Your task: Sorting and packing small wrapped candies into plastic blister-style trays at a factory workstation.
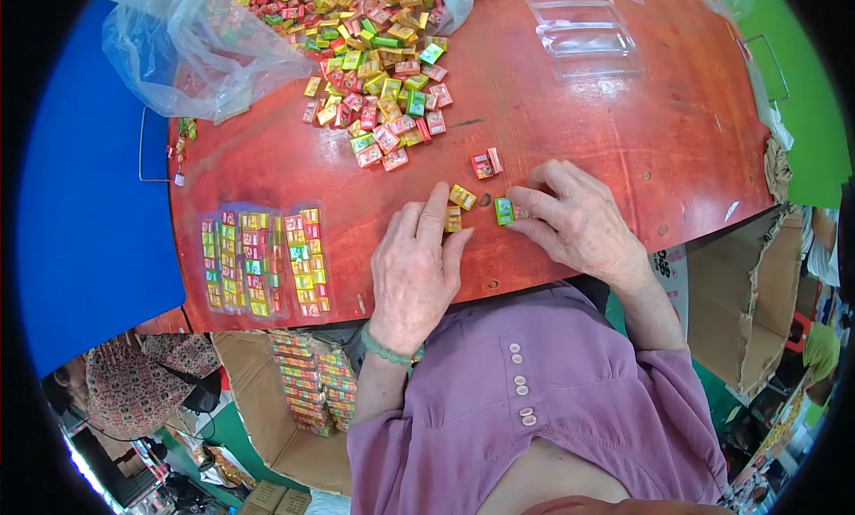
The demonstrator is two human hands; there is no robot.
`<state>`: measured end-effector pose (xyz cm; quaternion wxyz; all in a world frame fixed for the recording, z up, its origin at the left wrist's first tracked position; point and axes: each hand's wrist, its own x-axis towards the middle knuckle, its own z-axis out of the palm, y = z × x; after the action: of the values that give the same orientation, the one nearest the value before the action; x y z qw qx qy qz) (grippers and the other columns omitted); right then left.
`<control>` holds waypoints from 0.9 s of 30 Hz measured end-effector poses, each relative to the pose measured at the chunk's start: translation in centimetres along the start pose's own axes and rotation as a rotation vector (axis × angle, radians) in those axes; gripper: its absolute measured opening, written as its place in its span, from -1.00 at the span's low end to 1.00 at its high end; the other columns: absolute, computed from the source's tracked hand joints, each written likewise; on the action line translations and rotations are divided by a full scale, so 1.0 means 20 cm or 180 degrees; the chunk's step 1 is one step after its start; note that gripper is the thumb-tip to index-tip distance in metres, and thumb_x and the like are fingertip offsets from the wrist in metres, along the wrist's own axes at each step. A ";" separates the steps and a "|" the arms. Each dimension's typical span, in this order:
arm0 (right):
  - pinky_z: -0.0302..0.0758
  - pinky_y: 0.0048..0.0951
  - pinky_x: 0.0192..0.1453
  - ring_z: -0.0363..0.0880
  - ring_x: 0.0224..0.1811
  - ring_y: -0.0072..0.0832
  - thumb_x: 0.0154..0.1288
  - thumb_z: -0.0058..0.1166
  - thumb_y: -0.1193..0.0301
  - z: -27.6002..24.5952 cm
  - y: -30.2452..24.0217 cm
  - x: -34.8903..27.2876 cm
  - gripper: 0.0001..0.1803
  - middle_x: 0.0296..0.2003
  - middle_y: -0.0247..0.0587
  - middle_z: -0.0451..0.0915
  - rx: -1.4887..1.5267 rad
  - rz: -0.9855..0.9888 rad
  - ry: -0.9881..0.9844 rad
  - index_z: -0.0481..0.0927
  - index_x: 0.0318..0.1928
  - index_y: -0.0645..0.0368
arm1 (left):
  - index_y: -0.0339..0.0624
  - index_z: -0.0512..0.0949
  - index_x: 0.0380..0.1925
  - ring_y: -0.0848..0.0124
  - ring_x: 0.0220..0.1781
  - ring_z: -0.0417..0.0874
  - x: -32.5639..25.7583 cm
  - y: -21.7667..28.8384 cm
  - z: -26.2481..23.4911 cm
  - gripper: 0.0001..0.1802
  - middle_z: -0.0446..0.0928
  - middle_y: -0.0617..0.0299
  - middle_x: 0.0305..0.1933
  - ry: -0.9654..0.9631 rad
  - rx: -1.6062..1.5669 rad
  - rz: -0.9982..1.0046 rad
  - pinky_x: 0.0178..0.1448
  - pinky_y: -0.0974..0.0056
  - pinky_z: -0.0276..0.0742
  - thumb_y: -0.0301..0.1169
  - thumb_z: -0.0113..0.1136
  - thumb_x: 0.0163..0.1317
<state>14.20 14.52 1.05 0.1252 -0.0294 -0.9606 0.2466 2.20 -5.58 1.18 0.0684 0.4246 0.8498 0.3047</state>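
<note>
My left hand [412, 258] is at the middle of the red table, its thumb and index finger closed about a small yellow box [453, 219]. Another small yellow box [462, 197] lies just beyond it, near the index fingertip. Between the thumb and fingers of my right hand [579, 219] is a small green box [504, 211], with part of a pinkish one beside it, mostly hidden by the fingers. Farther off, a pair of small red boxes [485, 163] sits on the tabletop.
A large heap of small coloured boxes [392, 61] covers the table's far side, next to a clear plastic bag [200, 56]. Clear plastic trays [583, 38] lie at far right. Filled trays [307, 261] line the left. Cardboard cartons [258, 408] stand below the near edge.
</note>
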 end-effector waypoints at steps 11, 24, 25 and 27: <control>0.55 -0.22 -0.17 0.57 -0.23 -0.24 0.18 0.43 0.37 0.01 -0.02 0.04 -0.65 -0.26 -0.19 0.49 -0.0049 -0.0038 -0.0060 0.70 -0.02 0.13 | -0.25 0.60 0.09 0.05 -0.01 0.64 0.07 0.00 0.04 -0.57 0.51 0.03 0.01 0.0073 0.0060 0.0168 -0.05 0.03 0.64 -0.45 0.43 0.20; 0.53 -0.19 -0.14 0.55 -0.22 -0.21 0.18 0.44 0.35 -0.01 -0.06 0.02 -0.65 -0.25 -0.18 0.49 -0.0028 -0.0092 -0.0087 0.70 -0.03 0.13 | -0.34 0.55 0.08 -0.04 0.05 0.56 -0.01 -0.05 -0.01 -0.65 0.50 -0.07 0.04 0.0163 0.0233 0.0297 0.12 -0.01 0.57 -0.56 0.25 0.28; 0.52 -0.18 -0.14 0.55 -0.22 -0.21 0.18 0.44 0.34 -0.01 -0.06 0.01 -0.64 -0.25 -0.18 0.49 -0.0008 -0.0112 -0.0134 0.70 -0.03 0.13 | -0.36 0.54 0.07 -0.03 0.06 0.55 -0.01 -0.08 -0.03 -0.65 0.49 -0.09 0.06 0.0224 0.0345 0.0251 0.16 -0.01 0.55 -0.55 0.22 0.28; 0.52 -0.18 -0.14 0.55 -0.22 -0.21 0.17 0.44 0.34 -0.01 -0.06 0.01 -0.64 -0.25 -0.18 0.49 -0.0015 -0.0123 -0.0131 0.70 -0.02 0.12 | -0.33 0.53 0.05 -0.05 0.07 0.55 0.01 -0.14 -0.07 -0.69 0.49 -0.09 0.05 0.0295 0.0410 0.0142 0.14 -0.03 0.54 -0.55 0.22 0.32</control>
<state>14.03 13.52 1.86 0.1100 -0.0060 -0.9639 0.2424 -0.25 -7.33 0.75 -0.0053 0.4324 0.8602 0.2702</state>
